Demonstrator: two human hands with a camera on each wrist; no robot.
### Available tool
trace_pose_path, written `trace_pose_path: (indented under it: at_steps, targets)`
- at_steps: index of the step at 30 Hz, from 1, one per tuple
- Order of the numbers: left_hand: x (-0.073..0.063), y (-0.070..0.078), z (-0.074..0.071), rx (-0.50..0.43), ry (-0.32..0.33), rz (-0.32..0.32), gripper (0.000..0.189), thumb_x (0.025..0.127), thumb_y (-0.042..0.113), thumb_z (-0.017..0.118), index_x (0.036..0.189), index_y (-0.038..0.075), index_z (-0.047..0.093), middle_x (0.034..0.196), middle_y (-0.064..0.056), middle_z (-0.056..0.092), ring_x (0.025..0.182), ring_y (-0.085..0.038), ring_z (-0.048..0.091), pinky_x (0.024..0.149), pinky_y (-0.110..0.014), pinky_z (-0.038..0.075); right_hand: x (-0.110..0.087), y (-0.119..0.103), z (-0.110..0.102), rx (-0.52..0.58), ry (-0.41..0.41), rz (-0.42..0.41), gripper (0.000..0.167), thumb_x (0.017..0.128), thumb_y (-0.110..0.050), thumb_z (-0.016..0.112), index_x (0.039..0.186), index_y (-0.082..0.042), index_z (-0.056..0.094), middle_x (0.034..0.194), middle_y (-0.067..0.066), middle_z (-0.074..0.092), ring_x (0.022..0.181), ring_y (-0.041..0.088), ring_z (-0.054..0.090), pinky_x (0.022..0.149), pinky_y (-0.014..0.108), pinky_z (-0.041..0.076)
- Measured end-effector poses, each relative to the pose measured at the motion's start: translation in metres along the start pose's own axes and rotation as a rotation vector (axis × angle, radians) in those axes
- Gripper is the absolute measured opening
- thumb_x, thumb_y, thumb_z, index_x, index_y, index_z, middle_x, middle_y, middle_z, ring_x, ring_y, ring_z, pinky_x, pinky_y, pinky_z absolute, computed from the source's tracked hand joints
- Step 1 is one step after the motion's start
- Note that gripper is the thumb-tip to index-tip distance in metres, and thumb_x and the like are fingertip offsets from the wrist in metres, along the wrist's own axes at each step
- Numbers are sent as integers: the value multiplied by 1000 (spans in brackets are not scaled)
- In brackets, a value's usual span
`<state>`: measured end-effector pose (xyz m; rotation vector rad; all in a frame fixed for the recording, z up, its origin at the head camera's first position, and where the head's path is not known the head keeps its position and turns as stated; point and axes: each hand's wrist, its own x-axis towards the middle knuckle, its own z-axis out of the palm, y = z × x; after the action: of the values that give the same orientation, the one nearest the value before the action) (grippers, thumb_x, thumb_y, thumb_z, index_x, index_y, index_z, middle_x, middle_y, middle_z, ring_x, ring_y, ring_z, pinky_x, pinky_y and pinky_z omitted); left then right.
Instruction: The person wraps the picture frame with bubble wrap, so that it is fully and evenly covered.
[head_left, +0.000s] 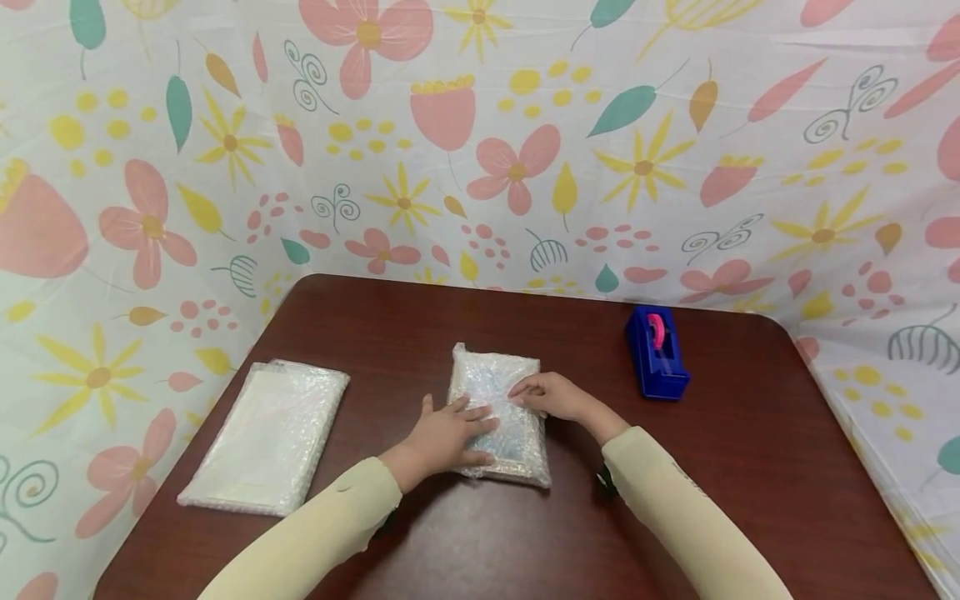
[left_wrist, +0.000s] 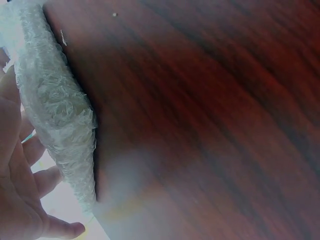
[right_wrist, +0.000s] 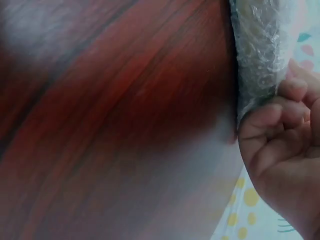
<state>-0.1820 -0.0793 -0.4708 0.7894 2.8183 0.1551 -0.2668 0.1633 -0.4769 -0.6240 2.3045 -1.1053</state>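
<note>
A flat package in clear bubble wrap [head_left: 491, 371] lies near the middle of the table, with something pale blue showing through the wrap. My left hand [head_left: 447, 435] rests on its left and lower part, fingers spread. On the right side of the wrap, my right hand [head_left: 551, 395] touches the top with its fingertips, the fingers curled. The right wrist view shows those bent fingers [right_wrist: 262, 122] against the edge of the bubble wrap [right_wrist: 262, 45]; no held thing is visible in them. The wrapped side [left_wrist: 57, 105] stands beside the left hand [left_wrist: 20, 180] in the left wrist view.
Another bubble-wrapped flat package [head_left: 262, 437] lies at the table's left side. A blue tape dispenser [head_left: 656, 354] with a pink core stands at the back right. Behind the dark brown table [head_left: 750, 433] hangs a floral cloth [head_left: 525, 150].
</note>
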Motion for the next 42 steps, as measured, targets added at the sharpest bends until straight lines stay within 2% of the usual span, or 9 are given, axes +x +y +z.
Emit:
trace_pose_path:
  at_steps: [4, 8, 15, 20, 26, 35, 39, 42]
  targets:
    - [-1, -2, 1, -23, -15, -11, 63, 94, 62, 60, 150, 36, 52, 162, 12, 45, 155, -27, 37, 113, -80, 29, -2, 3, 0, 49, -23, 2, 30, 105, -13, 56, 130, 1, 65, 66, -4, 53, 61, 13, 46, 60, 29, 44]
    - [-1, -2, 2, -31, -13, -3, 63, 94, 62, 60, 151, 36, 51, 162, 13, 45, 155, -27, 37, 113, -80, 29, -5, 5, 0, 69, -5, 32, 28, 105, -14, 56, 128, 1, 64, 64, -5, 49, 59, 11, 43, 58, 27, 42]
    - [-1, 0, 2, -16, 6, 5, 63, 93, 63, 60, 150, 37, 53, 160, 14, 47, 154, -25, 39, 112, -80, 31, -8, 4, 0, 5, 49, -10, 13, 99, -9, 62, 101, 1, 56, 61, -5, 46, 57, 9, 43, 58, 24, 39]
    - [-1, 0, 0, -23, 8, 11, 62, 94, 62, 60, 150, 36, 52, 161, 13, 45, 154, -25, 39, 113, -80, 30, -7, 3, 2, -63, 108, 6, 17, 96, -8, 67, 89, -3, 53, 58, -6, 46, 55, 8, 45, 55, 23, 39]
    - [-4, -2, -4, -18, 9, -4, 61, 94, 60, 62, 149, 36, 53, 161, 13, 46, 154, -24, 39, 113, -81, 28, -6, 4, 6, -59, 126, 13, 21, 98, -12, 67, 86, -4, 52, 59, -6, 46, 55, 9, 45, 56, 24, 39]
    - [-1, 0, 0, -25, 29, 22, 61, 95, 61, 60, 150, 35, 53, 161, 11, 46, 154, -26, 39, 111, -82, 29, -11, 9, 6, -58, 159, 55, 29, 99, -14, 67, 84, -6, 44, 60, -4, 45, 55, 9, 45, 56, 24, 38]
    - [-2, -1, 2, -40, 32, 18, 61, 95, 61, 60, 150, 34, 53, 161, 11, 45, 155, -26, 38, 111, -81, 31, -11, 9, 7, -63, 172, 92, 32, 100, -17, 67, 82, -8, 42, 59, -4, 47, 54, 9, 44, 55, 23, 38]
    - [-3, -2, 4, -61, 26, 22, 61, 96, 59, 60, 150, 33, 53, 162, 10, 45, 155, -28, 36, 112, -76, 36, -10, 8, 10, -23, 161, 133, 33, 101, -17, 66, 82, -9, 40, 58, -2, 48, 51, 10, 44, 52, 22, 37]
